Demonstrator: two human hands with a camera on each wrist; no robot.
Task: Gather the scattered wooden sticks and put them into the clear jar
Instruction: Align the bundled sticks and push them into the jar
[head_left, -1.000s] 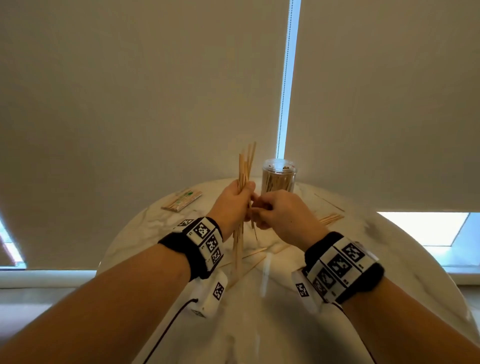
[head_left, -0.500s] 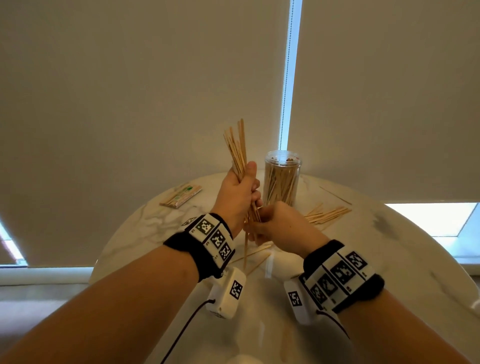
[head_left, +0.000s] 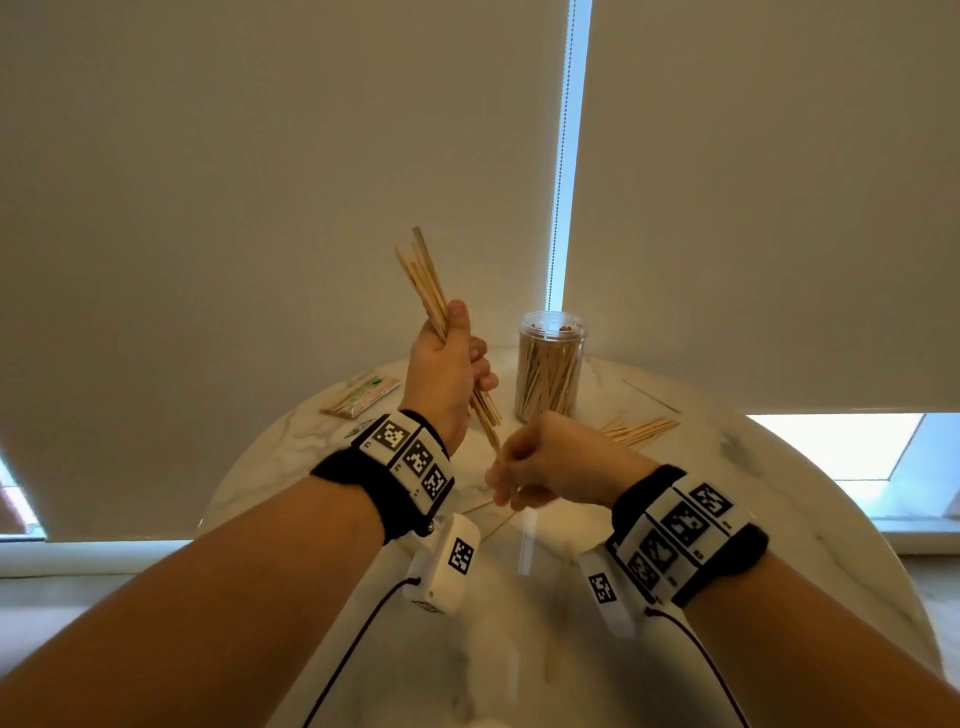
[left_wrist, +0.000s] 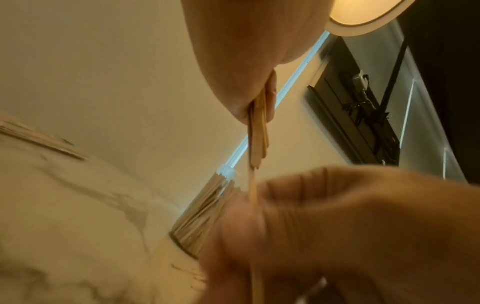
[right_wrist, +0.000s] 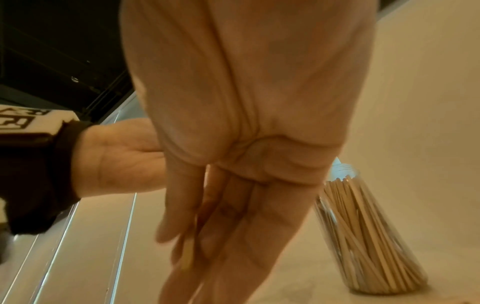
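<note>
Head view: a bundle of thin, pale wooden sticks (head_left: 431, 291) is gripped in the left hand (head_left: 447, 374), raised above a round marble table (head_left: 779, 493). The fist is curled around the bundle's middle, thumb pressed along it, wrist upright. The bundle's long axis runs steeply — top ends leaning up and left, lower ends pointing down toward the right hand (head_left: 550, 462). That hand sits lower, just above the table, fingers bunched together and pinching one stick (left_wrist: 252, 193) at the bundle's lower end. Behind both hands stands the clear jar (head_left: 549, 366), upright and open-topped, packed with sticks standing on end. More loose sticks (head_left: 639, 430) lie flat on the table right of the jar, and a packet (head_left: 361, 397) lies to the left.
</note>
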